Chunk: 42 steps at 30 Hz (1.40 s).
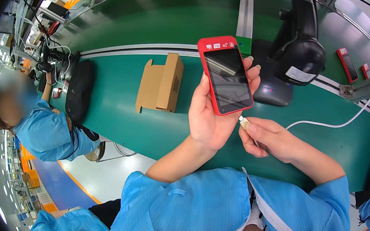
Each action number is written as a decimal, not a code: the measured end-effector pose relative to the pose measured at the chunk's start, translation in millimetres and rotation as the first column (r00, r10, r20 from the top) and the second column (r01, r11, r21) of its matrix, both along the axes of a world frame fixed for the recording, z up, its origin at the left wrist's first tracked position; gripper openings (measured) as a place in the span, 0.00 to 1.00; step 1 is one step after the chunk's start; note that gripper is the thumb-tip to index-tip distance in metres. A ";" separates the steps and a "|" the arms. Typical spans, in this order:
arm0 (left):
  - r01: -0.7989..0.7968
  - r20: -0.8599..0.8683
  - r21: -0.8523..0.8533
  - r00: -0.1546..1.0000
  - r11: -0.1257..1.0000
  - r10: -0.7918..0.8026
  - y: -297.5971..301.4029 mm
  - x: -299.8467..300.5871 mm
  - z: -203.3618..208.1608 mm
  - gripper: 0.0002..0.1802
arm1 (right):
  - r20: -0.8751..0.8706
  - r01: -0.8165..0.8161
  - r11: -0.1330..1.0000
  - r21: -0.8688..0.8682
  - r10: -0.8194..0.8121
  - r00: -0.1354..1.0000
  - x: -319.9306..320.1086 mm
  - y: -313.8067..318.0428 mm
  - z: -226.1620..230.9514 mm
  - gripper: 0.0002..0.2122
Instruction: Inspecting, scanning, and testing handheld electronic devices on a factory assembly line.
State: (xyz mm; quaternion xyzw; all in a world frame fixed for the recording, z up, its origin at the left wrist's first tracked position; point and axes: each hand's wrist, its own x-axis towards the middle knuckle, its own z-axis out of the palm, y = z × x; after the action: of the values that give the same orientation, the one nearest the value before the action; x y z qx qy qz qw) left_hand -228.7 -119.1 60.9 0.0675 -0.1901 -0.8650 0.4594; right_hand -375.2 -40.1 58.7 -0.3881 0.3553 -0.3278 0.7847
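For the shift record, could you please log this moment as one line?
left hand: holds red phone upright | right hand: pinches white cable plug at phone's bottom edge | cardboard box on green belt

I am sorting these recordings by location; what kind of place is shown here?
Probably an electronics assembly line: a long green conveyor belt, workers in light blue coats, and the left hand holding a red handheld device while the right hand brings a white cable plug.

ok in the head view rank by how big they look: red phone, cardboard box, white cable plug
1. Red phone and cardboard box: look about alike, and the phone is nearer the camera in the left hand, so unranked.
2. White cable plug, smallest.
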 end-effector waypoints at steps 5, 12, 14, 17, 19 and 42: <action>-0.009 -0.026 -0.055 1.000 0.998 0.007 9.1 -12.3 8.3 0.32 | 0.122 0.064 0.998 -0.010 -0.062 0.991 -1.5 4.1 0.7 0.18; -0.119 0.033 -0.189 0.991 0.975 0.128 18.0 -15.5 9.1 0.32 | 0.134 0.127 0.990 -0.055 -0.119 0.984 -0.5 10.0 -1.5 0.18; -0.149 0.073 -0.253 0.982 0.956 0.172 19.6 -15.9 5.7 0.33 | 0.149 0.169 0.985 -0.028 -0.163 0.975 2.4 13.1 -1.8 0.18; -0.156 0.199 -0.441 0.943 0.884 0.266 26.4 -15.7 -1.8 0.37 | 0.060 0.193 0.975 -0.112 -0.187 0.980 7.1 18.5 -10.1 0.17; -0.160 0.185 -0.463 0.945 0.872 0.272 26.0 -15.6 -4.9 0.36 | 0.050 0.201 0.974 -0.103 -0.197 0.979 7.6 18.7 -9.9 0.17; -0.233 0.211 -0.420 0.915 0.877 0.344 37.9 -18.9 -8.1 0.38 | 0.001 0.173 0.968 -0.183 -0.175 0.985 6.3 20.2 -19.5 0.18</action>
State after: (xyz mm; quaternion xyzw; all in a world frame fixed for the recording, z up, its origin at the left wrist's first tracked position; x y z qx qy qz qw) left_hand -247.6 -81.2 52.9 0.1250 -0.4072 -0.7130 0.5570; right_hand -368.9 -19.9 39.2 -0.4282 0.3623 -0.4236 0.7113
